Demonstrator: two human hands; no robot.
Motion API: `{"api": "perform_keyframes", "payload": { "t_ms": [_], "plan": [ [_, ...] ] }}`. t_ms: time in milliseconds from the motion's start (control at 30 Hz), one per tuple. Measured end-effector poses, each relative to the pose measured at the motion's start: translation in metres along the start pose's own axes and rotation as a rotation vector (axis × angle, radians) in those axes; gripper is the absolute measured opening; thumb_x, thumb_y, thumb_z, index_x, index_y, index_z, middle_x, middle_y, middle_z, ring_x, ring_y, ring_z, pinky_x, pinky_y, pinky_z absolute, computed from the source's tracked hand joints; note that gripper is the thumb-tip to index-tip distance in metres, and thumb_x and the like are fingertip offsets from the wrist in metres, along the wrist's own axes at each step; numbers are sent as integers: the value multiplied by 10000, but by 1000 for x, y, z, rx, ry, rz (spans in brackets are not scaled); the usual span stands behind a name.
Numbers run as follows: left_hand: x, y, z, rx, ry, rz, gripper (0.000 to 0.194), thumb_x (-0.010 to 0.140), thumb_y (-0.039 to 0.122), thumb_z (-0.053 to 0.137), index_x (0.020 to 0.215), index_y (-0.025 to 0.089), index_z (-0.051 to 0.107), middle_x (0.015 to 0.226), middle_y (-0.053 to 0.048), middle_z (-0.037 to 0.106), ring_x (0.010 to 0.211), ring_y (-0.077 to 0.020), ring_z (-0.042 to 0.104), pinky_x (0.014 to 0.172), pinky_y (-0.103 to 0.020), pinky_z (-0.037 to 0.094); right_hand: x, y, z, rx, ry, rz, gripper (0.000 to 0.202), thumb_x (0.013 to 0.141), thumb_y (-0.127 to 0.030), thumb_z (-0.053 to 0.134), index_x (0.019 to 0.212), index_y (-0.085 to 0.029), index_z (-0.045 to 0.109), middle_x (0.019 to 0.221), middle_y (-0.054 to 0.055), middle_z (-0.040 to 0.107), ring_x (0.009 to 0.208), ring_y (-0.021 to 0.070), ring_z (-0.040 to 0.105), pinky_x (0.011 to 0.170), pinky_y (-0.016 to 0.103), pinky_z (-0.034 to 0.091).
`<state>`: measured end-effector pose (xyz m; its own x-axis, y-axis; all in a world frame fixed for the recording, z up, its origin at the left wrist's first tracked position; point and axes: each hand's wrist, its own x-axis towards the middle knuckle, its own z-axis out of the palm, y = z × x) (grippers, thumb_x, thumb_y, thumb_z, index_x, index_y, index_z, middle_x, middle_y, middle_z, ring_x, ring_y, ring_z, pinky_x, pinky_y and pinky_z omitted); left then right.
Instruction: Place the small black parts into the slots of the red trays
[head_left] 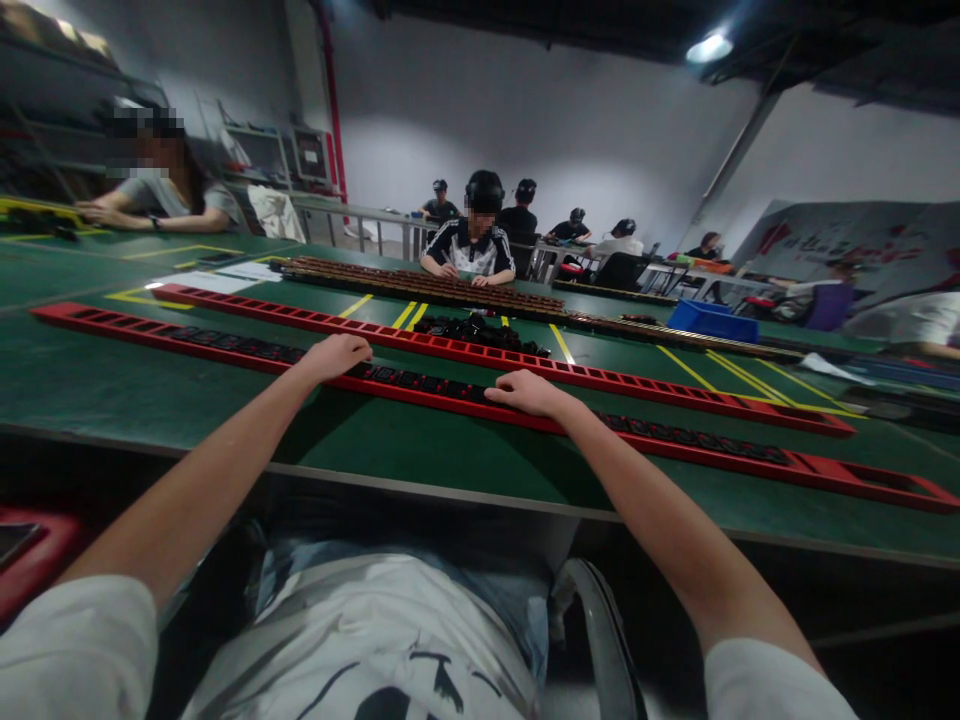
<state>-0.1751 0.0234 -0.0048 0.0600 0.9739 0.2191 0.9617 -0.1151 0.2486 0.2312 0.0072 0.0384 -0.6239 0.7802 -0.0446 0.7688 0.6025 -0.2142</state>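
Observation:
A long red slotted frame lies across the table in front of me, with square black pieces seated in a row along much of it. My left hand rests over this frame left of the middle, fingers curled down onto it. To the right, my right hand is bent over the same frame, its fingertips at the black pieces. Both hands look closed, though their undersides are hidden. Just beyond lies a second red slotted frame, its slots showing no black pieces. Behind it is a pile of loose black pieces.
Long brown-and-black strips lie farther back, in front of a co-worker seated opposite. A blue bin stands at the back right. White papers lie at left. The green table's near edge runs just before my body.

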Motion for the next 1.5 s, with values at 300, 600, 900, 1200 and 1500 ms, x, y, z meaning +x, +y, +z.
{"api": "perform_keyframes", "payload": {
  "t_ms": [300,600,900,1200,1500],
  "plan": [
    [-2,4,-2,35,-15,-39,385,894,466,445,942,238,752,1006,-48,752,938,-225,675,717,-252,458,5,-1,-3,-43,-11,42,649,887,-766,451,771,-167,672,844,74,681,721,169,580,602,271,330],
    [-1,0,-1,38,-19,-24,385,891,472,441,924,240,746,995,-48,749,940,-233,673,723,-264,458,4,4,5,-22,22,17,650,927,-745,395,840,-171,688,873,86,696,716,175,601,603,269,360],
    [3,-8,5,17,0,-17,386,890,476,447,958,254,755,1036,-44,755,967,-232,677,754,-264,464,-2,-2,8,65,194,-365,359,961,-353,594,1283,-210,663,1199,91,676,1056,209,637,931,323,479],
    [-3,1,-1,40,-17,-41,395,894,469,436,972,235,746,1043,-50,749,959,-227,671,741,-258,456,3,-5,9,77,156,-402,351,964,-332,602,1266,-182,700,1151,107,668,1009,197,647,939,338,502],
    [-1,-2,-1,35,-22,-41,398,889,509,445,931,246,742,1028,-54,748,962,-245,675,739,-272,473,5,-2,13,234,107,-305,351,1030,-299,463,1302,-207,664,1266,90,687,1139,204,640,1036,360,469]
  ]
}}
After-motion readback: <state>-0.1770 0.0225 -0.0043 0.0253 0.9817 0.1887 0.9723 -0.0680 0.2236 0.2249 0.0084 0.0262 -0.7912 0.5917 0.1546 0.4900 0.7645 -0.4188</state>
